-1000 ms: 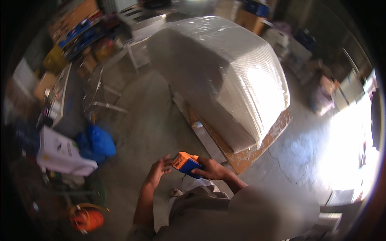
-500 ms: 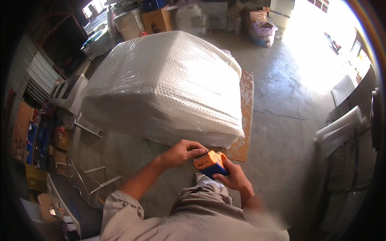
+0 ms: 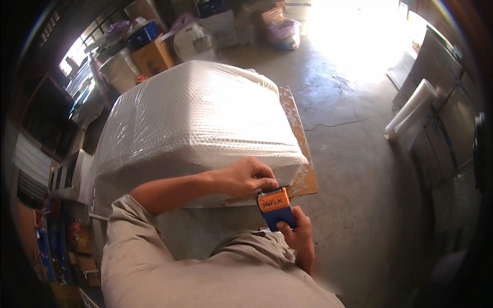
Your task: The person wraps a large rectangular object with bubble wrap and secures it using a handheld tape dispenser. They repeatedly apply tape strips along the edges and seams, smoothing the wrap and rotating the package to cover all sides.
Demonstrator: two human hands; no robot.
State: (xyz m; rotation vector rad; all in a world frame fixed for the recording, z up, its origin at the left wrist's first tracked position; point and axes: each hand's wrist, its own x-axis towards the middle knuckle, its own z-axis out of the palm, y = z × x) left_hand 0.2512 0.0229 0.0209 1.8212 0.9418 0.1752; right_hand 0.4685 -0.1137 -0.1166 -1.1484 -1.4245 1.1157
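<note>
My right hand (image 3: 299, 233) grips an orange-and-blue tape dispenser (image 3: 276, 204) in front of my body, its thumb lying across the blue side. At the dispenser's far edge, which looks dark and toothed, my left hand (image 3: 245, 175) has its fingers closed in a pinch; whatever sits between those fingertips is too small to make out. Just beyond both hands stands a large bulky object wrapped in bubble wrap (image 3: 205, 120), its contents hidden. My left forearm crosses in front of its near side.
A worn brown board (image 3: 302, 149) sticks out from under the wrapped object. A clear plastic roll (image 3: 411, 109) leans at the right. Cardboard boxes (image 3: 153, 59) and a stuffed bag (image 3: 284, 35) stand at the back. Shelves with goods (image 3: 56, 241) line the left side.
My left hand has moved up and right, still at the dispenser's edge, its forearm now nearly level. The dispenser has turned more upright. The whole view has shifted and tilted.
</note>
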